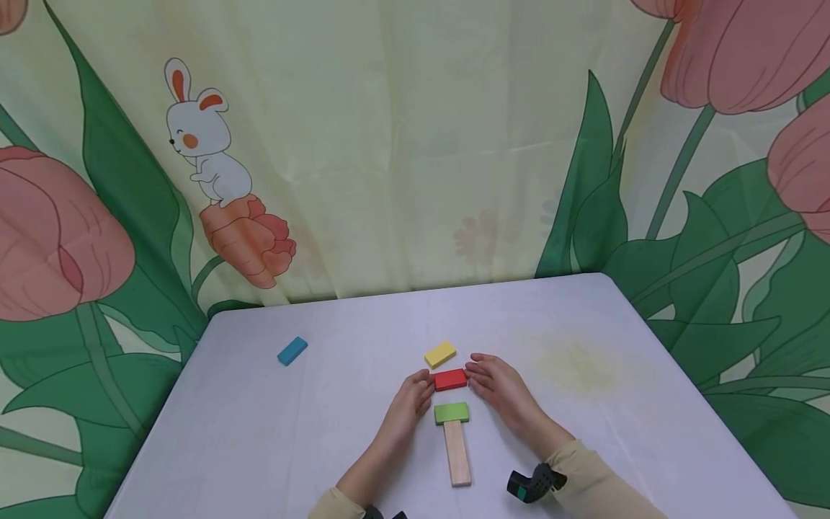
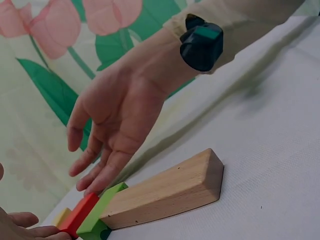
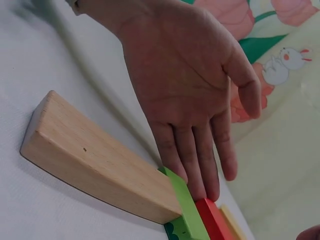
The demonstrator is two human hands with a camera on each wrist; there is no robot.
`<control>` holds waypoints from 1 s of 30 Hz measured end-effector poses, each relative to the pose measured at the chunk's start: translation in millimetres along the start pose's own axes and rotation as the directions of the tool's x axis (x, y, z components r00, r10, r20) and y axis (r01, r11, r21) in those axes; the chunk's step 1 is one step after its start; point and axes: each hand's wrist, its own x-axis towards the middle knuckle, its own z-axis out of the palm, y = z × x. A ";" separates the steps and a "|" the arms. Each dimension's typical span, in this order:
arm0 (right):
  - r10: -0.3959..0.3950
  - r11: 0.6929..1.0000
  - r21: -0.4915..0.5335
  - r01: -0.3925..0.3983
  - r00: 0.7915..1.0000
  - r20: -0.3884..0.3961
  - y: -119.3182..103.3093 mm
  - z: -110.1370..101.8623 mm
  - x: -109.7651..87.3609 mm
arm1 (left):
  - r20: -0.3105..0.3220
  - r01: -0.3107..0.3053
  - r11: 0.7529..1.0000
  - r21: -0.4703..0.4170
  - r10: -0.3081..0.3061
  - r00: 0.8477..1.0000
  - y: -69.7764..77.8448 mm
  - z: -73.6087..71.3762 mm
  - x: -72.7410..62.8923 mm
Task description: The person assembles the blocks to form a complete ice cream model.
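- Currently, the left hand (image 1: pixel 410 398) reaches forward from the lower edge, its palm turned inward, its fingers extended in a loose row and its thumb standing apart from them.
- Opposite it, the right hand (image 1: pixel 498 384) slants in from the lower right, palm facing the other, fingers lengthened and relaxed with a gentle bend.
- Between the two lies the red block (image 1: pixel 450 380), flat on the tabletop (image 1: pixel 350 346), with fingertips at either end; whether both sides actually touch it, I cannot tell.
- Both wrists are nearer the person than the fingertips; a black band (image 1: pixel 535 483) sits at the right sleeve (image 1: pixel 593 479).
- Just beyond the red block, the yellow block (image 1: pixel 440 354) lies at an angle.
- On the near side, the green block (image 1: pixel 451 412) lies crosswise, touching the far end of the wooden block (image 1: pixel 457 454).
- Well apart, toward the far left, lies the blue block (image 1: pixel 292 351).
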 end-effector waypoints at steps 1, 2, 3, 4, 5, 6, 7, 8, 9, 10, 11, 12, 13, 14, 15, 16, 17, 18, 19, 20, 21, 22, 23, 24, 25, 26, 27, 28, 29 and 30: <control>0.000 1.000 -0.007 0.000 1.000 -0.001 0.6 0.7 -0.6 | 0.000 0.001 1.000 -0.006 -0.001 1.000 -0.2 -0.3 -0.4; -0.001 1.000 -0.016 0.001 1.000 -0.003 1.2 1.5 -1.4 | 0.000 0.003 1.000 -0.011 -0.003 1.000 -0.5 -0.7 -0.7; -0.001 1.000 -0.028 0.001 1.000 -0.007 1.8 2.3 -2.2 | 0.002 0.002 1.000 -0.013 -0.002 1.000 -1.0 -1.1 -1.1; -0.005 0.999 -0.042 0.005 1.000 -0.007 2.8 2.9 -2.9 | 0.005 0.002 1.000 -0.015 -0.002 1.000 -1.4 -1.6 -1.7; -0.008 0.999 -0.053 0.008 1.000 -0.010 3.8 3.4 -3.6 | 0.010 0.004 1.000 -0.015 -0.004 1.000 -2.0 -1.9 -2.3; -0.013 0.998 -0.065 0.012 1.000 -0.012 4.7 3.8 -4.4 | 0.015 0.007 1.000 -0.018 -0.007 1.000 -2.7 -2.3 -3.0; -0.015 0.997 -0.077 0.014 1.000 -0.014 5.3 4.2 -5.4 | 0.019 0.010 1.000 -0.021 -0.010 1.000 -2.9 -2.6 -3.8; -0.019 0.996 -0.090 0.018 1.000 -0.014 5.9 4.5 -6.3 | 0.024 0.008 1.000 -0.019 -0.008 1.000 -3.3 -2.8 -4.6; -0.022 0.995 -0.099 0.020 1.000 -0.014 6.4 4.8 -7.3 | 0.029 0.005 1.000 -0.015 -0.004 1.000 -3.7 -3.1 -5.3; -0.026 0.994 -0.105 0.024 1.000 -0.012 6.6 5.1 -8.1 | 0.034 0.003 1.000 -0.015 -0.002 0.999 -3.8 -3.3 -6.1; -0.026 0.994 -0.106 0.025 1.000 -0.012 6.6 5.6 -9.2 | 0.039 -0.001 1.000 -0.011 0.002 0.999 -4.1 -3.4 -6.7; -0.026 0.994 -0.110 0.025 1.000 -0.010 6.5 6.0 -10.2 | 0.043 -0.003 1.000 -0.007 0.003 0.999 -4.4 -3.5 -7.3; -0.025 0.993 -0.114 0.024 1.000 -0.010 6.3 6.6 -11.3 | 0.045 -0.002 1.000 -0.002 0.002 0.999 -4.8 -3.6 -8.0; -0.024 0.993 -0.115 0.023 1.000 -0.007 6.2 7.3 -12.3 | 0.045 0.001 1.000 0.007 -0.001 0.999 -5.5 -3.6 -8.3; -0.023 0.993 -0.112 0.022 1.000 -0.006 6.0 8.1 -13.3 | 0.045 0.004 1.000 0.019 -0.005 0.999 -6.0 -3.5 -8.8; -0.022 0.994 -0.110 0.021 1.000 -0.005 5.9 8.8 -14.3 | 0.047 0.006 1.000 0.028 -0.007 0.999 -6.7 -3.5 -9.3; -0.018 0.994 -0.107 0.018 1.000 -0.005 5.7 9.6 -15.6 | 0.047 0.010 0.999 0.035 -0.012 0.999 -7.3 -3.4 -9.9; -0.018 0.994 -0.107 0.017 1.000 -0.004 5.8 10.3 -16.4 | 0.047 0.013 0.999 0.044 -0.015 0.999 -7.9 -3.2 -10.5; -0.017 0.994 -0.107 0.017 1.000 -0.004 5.8 11.0 -17.4 | 0.047 0.014 0.999 0.052 -0.017 0.999 -8.7 -3.0 -11.1; -0.022 0.994 -0.108 0.022 1.000 -0.001 5.8 11.3 -18.3 | 0.047 0.011 0.998 0.061 -0.014 0.999 -9.2 -2.8 -11.7; -0.022 0.994 -0.109 0.022 1.000 -0.002 6.0 11.7 -19.3 | 0.049 0.004 0.998 0.064 -0.007 0.999 -9.7 -2.5 -12.4; -0.023 0.993 -0.115 0.022 1.000 -0.003 6.4 11.9 -20.2 | 0.051 0.000 0.998 0.064 -0.003 0.999 -10.0 -2.3 -13.2; -0.022 0.992 -0.121 0.022 1.000 -0.003 6.6 12.1 -21.4 | 0.052 -0.002 0.998 0.067 -0.001 0.999 -10.3 -1.9 -14.1; -0.023 0.992 -0.125 0.023 1.000 -0.002 7.1 12.1 -22.4 | 0.053 -0.005 0.997 0.074 0.001 0.999 -10.5 -1.6 -15.0; -0.022 0.992 -0.128 0.022 1.000 -0.002 7.2 12.1 -23.8 | 0.055 -0.010 0.997 0.080 0.006 0.998 -10.5 -1.1 -15.9; -0.023 0.991 -0.130 0.023 1.000 0.000 7.5 11.9 -25.0 | 0.055 -0.012 0.996 0.084 0.007 0.998 -10.3 -0.6 -16.8; -0.019 0.992 -0.128 0.018 1.000 -0.001 7.8 11.8 -26.1 | 0.056 -0.014 0.996 0.090 0.009 0.998 -10.4 -0.2 -17.7; -0.018 0.992 -0.129 0.018 1.000 0.003 7.9 11.5 -27.1 | 0.056 -0.013 0.995 0.099 0.008 0.998 -10.2 0.2 -18.5; -0.017 0.992 -0.124 0.018 1.000 0.007 7.7 11.1 -28.0 | 0.058 -0.014 0.994 0.108 0.007 0.998 -10.1 0.6 -19.3; -0.017 0.992 -0.121 0.018 1.000 0.011 7.7 10.6 -28.7 | 0.059 -0.014 0.994 0.113 0.007 0.998 -9.8 1.0 -20.1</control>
